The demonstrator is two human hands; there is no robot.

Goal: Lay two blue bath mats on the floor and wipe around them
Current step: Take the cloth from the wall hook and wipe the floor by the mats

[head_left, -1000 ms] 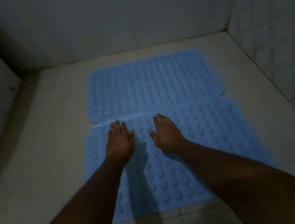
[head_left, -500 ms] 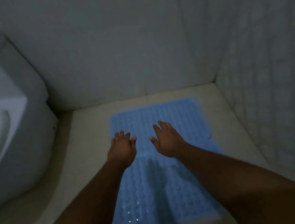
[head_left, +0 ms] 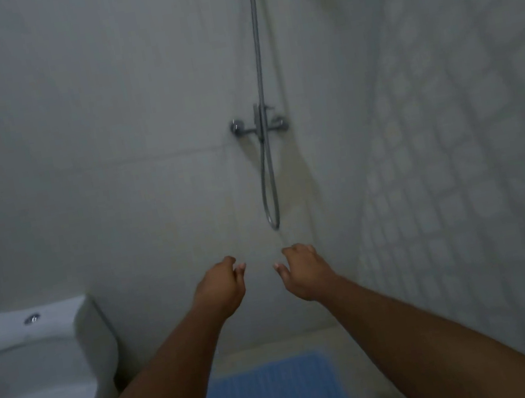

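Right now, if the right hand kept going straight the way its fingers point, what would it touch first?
Most likely the tiled back wall, just below the hanging loop of the shower hose. The right hand is empty and raised, fingers aimed forward. Nothing else shows in that line, though depth is hard to judge here.

Open air surrounds both raised hands. Toilet [head_left: 37,379] blocks the left side; mosaic wall [head_left: 477,163] closes the right. Back wall [head_left: 108,155] carries the shower mixer [head_left: 259,124] and hanging hose [head_left: 270,194], seemingly beyond reach in this dim view.
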